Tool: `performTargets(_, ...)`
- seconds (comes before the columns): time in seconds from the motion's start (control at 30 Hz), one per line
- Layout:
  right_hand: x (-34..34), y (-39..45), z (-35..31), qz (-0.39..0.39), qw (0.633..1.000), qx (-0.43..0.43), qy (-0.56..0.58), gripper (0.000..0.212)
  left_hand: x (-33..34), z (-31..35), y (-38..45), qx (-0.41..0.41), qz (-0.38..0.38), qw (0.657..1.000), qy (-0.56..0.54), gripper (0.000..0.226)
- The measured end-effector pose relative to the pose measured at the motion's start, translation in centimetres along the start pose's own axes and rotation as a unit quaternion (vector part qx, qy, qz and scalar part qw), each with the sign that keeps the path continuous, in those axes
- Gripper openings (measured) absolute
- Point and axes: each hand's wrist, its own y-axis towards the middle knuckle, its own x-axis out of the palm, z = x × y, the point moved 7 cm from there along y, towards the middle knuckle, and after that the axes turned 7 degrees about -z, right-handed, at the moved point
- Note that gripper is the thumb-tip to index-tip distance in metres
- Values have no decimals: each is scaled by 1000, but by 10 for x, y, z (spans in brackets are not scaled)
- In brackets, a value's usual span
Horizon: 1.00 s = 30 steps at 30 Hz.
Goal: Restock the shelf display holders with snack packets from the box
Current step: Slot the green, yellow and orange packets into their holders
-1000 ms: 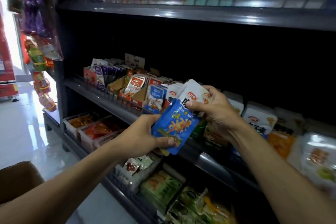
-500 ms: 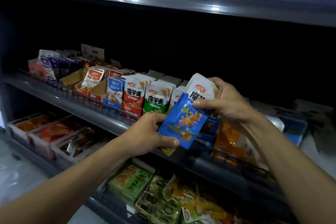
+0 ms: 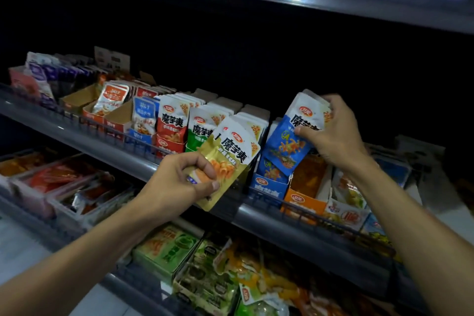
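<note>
Right hand (image 3: 336, 136) grips blue packets (image 3: 295, 133) above the blue holder (image 3: 269, 188), apparently for insertion. Left hand (image 3: 177, 182) pinches yellow packets (image 3: 230, 159), held in reserve.

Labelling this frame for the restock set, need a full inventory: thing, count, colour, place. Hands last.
yellow and white snack packets: small stack, held in front of middle shelf
blue and white snack packets: small stack, over the blue holder
blue cardboard display holder: one, middle shelf, holds blue packets
red packet row: one row, middle shelf, left of centre
green packet row: one row, right of the red row
orange cardboard holder: one, right of the blue holder
purple packets: several, far left
grey metal shelf edge: one, middle level
green boxes: count unclear, lower shelf
left hand: grips the yellow stack
right hand: grips the blue stack
</note>
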Motion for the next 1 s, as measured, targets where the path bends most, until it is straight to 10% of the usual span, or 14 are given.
performTargets(0.43,49,-10,5,-152,957,18,-245,62,-4,6,-6,8,23,999,-24,18)
performTargets(0.63,46,-11,-2,-162,936,4,-312,68,-1,9,-11,1,1,1000,-20,84)
performTargets(0.83,18,-9,-35,-38,995,-41,-84,34,3,11,-5,-8,-12,999,-46,52)
performTargets(1.0,49,-21,-52,-184,961,53,198,51,17,17,1,-1,-67,993,-97,53)
